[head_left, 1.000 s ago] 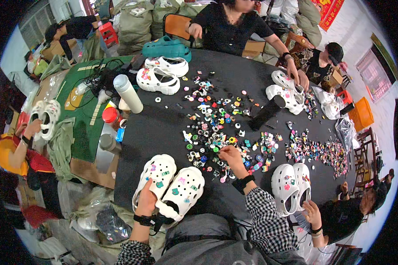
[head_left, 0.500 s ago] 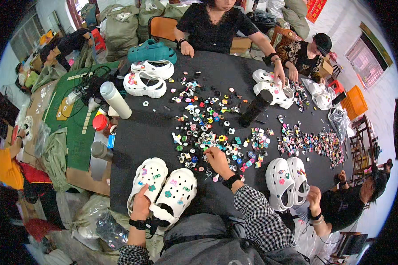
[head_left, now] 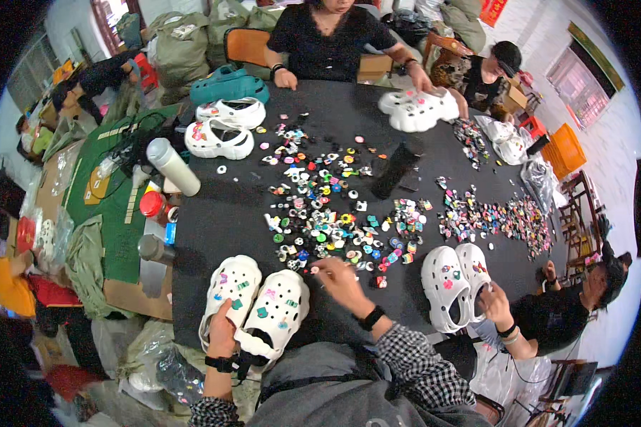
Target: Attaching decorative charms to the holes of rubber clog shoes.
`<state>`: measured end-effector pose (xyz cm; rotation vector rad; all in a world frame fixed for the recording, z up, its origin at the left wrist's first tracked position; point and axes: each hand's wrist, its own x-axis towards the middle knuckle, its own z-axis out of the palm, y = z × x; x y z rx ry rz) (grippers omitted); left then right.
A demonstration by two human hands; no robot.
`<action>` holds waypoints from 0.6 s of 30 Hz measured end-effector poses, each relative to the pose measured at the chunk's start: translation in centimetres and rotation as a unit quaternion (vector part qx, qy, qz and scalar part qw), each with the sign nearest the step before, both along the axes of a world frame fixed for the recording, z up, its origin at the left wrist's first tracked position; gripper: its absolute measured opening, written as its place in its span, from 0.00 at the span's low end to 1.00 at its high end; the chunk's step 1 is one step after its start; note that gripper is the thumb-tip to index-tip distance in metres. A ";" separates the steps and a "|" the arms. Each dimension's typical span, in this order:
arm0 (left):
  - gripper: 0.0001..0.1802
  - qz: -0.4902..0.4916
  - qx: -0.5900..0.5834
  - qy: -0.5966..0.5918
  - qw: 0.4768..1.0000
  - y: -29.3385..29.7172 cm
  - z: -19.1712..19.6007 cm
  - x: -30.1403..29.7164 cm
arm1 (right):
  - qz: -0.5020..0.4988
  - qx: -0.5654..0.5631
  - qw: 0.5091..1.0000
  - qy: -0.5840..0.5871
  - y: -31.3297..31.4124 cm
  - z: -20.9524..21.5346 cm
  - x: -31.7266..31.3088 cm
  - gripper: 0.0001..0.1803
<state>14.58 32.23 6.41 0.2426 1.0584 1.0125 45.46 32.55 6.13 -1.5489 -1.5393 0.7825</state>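
My left hand grips the heel of a white clog by the table's near edge. Its mate, another white clog, lies against it to the right. Both have several colourful charms set in their holes, among them green and pink ones. My right hand is over the near edge of a spread of shoe charms, thumb and fingers pinched together. At its fingertips is a small pinkish-red charm, which looks pinched, partly hidden by the fingers.
Across the black table, a person holds a decorated white clog pair. At right, another person's hand touches white clogs. A black bottle stands mid-table; a white bottle, a red-lidded jar and teal clogs are left.
My right hand has moved nearer to me, from among the charms to the spread's near edge. The person across has lifted and turned the white clogs. The whole view has shifted slightly.
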 end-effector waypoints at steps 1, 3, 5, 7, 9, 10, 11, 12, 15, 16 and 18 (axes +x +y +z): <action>0.20 -0.019 0.008 -0.013 1.000 -0.1 -1.3 -0.8 | 0.030 0.024 0.999 0.008 -0.4 0.2 -1.4 0.13; 0.20 -0.030 -0.003 0.026 0.999 -0.3 -1.2 -1.3 | 0.099 0.043 0.994 0.015 -1.3 -0.2 -3.6 0.21; 0.20 -0.019 0.003 -0.041 0.999 -0.2 -1.8 -1.6 | 0.112 -0.004 0.993 -0.046 -2.0 -0.7 -5.6 0.30; 0.21 -0.028 0.015 -0.024 0.999 0.1 -0.9 -0.9 | 0.089 0.008 0.995 -0.050 -2.3 -1.3 -6.1 0.33; 0.22 -0.044 0.008 -0.048 0.998 0.1 -0.3 -0.4 | 0.091 -0.015 0.995 -0.038 -2.5 -0.9 -6.0 0.35; 0.22 -0.045 0.005 -0.044 0.998 0.0 -0.6 -0.7 | 0.093 -0.030 0.995 -0.026 -2.6 -0.4 -5.9 0.35; 0.22 -0.045 0.003 -0.040 0.998 -0.1 -0.7 -0.8 | 0.096 -0.045 0.994 -0.014 -2.8 0.1 -5.8 0.36; 0.22 -0.044 0.009 -0.018 0.999 -0.3 0.6 0.0 | 0.091 -0.045 0.995 -0.014 -3.1 0.3 -5.7 0.36; 0.22 -0.051 0.013 -0.017 0.998 -0.7 0.6 0.4 | 0.091 -0.049 0.994 -0.022 -4.0 0.7 -5.3 0.37; 0.22 -0.054 0.013 -0.017 0.998 -0.6 0.7 0.4 | 0.085 -0.020 0.995 -0.040 -4.3 0.7 -5.3 0.37; 0.22 -0.059 0.008 -0.008 0.998 -0.1 0.6 0.3 | 0.077 0.011 0.995 -0.057 -4.6 0.7 -5.5 0.37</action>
